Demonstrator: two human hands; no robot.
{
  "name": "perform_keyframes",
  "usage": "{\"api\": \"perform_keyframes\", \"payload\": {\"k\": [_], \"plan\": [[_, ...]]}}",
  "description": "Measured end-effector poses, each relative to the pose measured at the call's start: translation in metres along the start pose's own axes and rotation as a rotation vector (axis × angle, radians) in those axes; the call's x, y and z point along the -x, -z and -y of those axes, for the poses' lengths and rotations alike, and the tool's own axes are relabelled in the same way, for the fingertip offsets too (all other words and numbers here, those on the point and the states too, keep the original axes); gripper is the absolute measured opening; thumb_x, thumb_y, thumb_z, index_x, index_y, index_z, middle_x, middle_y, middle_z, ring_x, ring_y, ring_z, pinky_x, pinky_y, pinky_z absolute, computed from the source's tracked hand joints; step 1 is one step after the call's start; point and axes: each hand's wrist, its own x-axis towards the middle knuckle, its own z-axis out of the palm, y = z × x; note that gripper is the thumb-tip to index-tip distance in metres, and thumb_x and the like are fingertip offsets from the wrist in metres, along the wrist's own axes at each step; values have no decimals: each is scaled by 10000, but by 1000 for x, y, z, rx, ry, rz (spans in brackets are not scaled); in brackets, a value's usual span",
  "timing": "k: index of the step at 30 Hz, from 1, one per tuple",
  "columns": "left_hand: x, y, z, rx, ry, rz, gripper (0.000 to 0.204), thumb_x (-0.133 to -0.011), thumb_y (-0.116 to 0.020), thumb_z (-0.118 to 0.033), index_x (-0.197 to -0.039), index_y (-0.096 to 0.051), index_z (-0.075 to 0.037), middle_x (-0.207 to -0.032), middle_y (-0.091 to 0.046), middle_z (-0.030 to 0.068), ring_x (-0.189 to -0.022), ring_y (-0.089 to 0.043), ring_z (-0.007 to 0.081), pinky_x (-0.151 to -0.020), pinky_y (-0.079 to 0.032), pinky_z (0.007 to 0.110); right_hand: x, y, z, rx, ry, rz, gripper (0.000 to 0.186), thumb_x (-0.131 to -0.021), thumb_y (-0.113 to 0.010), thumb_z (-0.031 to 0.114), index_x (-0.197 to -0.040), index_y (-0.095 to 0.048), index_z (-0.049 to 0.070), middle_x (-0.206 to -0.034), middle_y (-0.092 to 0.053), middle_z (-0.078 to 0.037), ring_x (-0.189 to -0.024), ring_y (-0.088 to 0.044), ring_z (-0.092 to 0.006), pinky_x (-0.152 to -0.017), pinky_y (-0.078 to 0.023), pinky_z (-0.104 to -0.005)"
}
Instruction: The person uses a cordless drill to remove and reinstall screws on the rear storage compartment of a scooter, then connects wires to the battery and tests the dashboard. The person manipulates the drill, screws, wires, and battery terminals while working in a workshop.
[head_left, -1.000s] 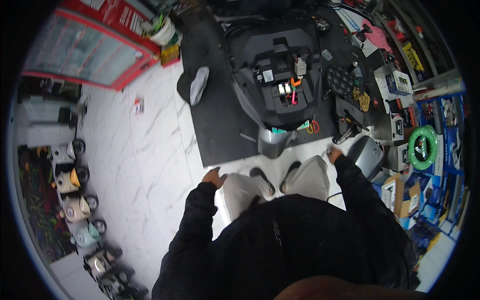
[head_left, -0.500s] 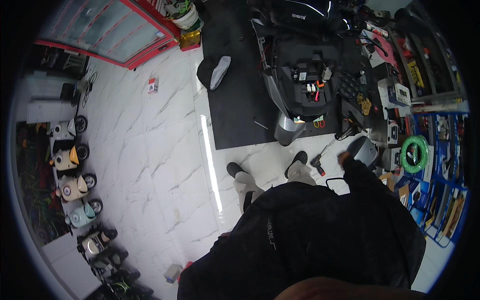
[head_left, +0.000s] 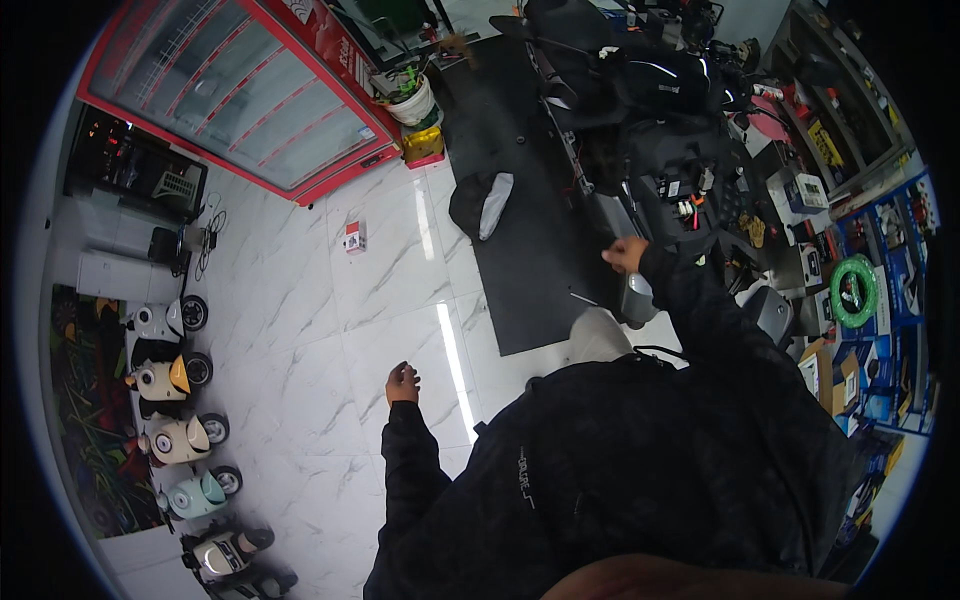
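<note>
My left hand hangs over the pale tiled floor, its fingers slightly curled and apart, holding nothing. My right hand is held out beside a partly dismantled black scooter, above a dark mat. Its fingers are bent closed, and whatever they may hold is hidden. Below it is the scooter's grey tail panel, partly behind my right arm, and a thin rod lies on the mat. Exposed parts with coloured wires show in the scooter's body. A dark item with a pale grey strip lies farther up the mat.
A red glass-door fridge stands at upper left, beside a white plant bucket and a small box. Small scooters line the left wall. Shelving, cartons and a green hose coil crowd the right.
My view has shifted, bringing the fridge and scooter lower and rightward. My right hand has moved forward over the mat; my left hand, hidden half a second ago, now shows out over the tiles.
</note>
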Motion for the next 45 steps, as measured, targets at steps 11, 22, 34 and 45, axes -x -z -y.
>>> {"api": "perform_keyframes", "payload": {"k": [11, 22, 34, 45], "plan": [[-33, -28, 110, -942, 133, 676, 499, -1047, -549, -509, -1192, -714, -60, -971, -786, 147, -816, -757, 312, -712, -612, 466, -241, 57, 165, -1200, -17, -187, 584, -938, -819, 515, -1259, -610, 74, -1242, -654, -111, -1103, -673, -223, -883, -597, -373], [-218, 39, -33, -1031, 127, 593, 456, -1020, -562, -486, -1111, -717, -67, -1084, -757, 200, -971, -709, 443, -825, -576, 547, -395, 169, 177, -1773, 0, -586, 278, -1049, -650, 395, -1099, -659, 121, -1130, -709, -90, -1345, -526, -268, -1132, -399, -486], [-483, -90, -116, -957, -281, 769, 298, -987, -656, -394, -1108, -705, -126, -1065, -800, 84, -1041, -758, 310, -845, -610, 465, -149, 117, 187, -1490, -105, -717, 334, -1057, -705, 360, -828, -587, 147, -723, -606, -5, -664, -579, -161, -622, -447, -368], [-644, -174, -198, -1727, -818, 1275, 267, -912, -752, -319, -1014, -677, -84, -1028, -747, 137, -972, -732, 347, -819, -585, 500, 112, -21, 71, -898, -565, -1572, 612, -1030, -651, 562, -1335, -655, 31, -1065, -759, -129, -842, -732, -246, -696, -579, -362]]}}
